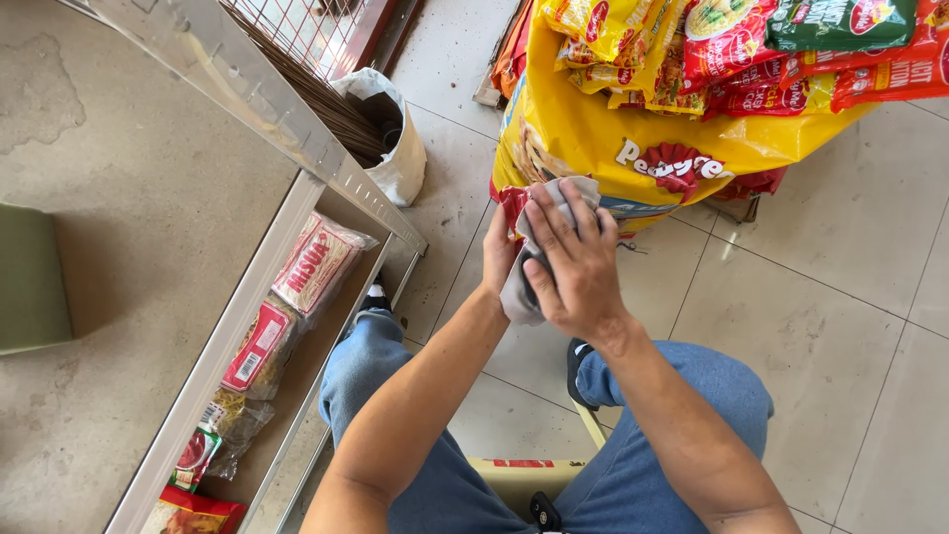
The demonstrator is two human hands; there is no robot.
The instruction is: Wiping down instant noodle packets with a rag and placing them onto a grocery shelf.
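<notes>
My right hand [573,262] presses a grey cloth [516,292] against a red packet [514,203]. My left hand [497,252] holds that packet from behind, mostly hidden by the right hand and the cloth. Both hands hover over the tiled floor, just in front of a big yellow sack [593,133]. My knees in blue jeans show below.
A metal shelf [247,307] at left carries several noodle and snack packets [314,265]. Red, yellow and green snack bags [751,44] lie piled on the sack. A white bag with broom sticks [395,148] stands by the shelf. A low stool [519,475] is under me.
</notes>
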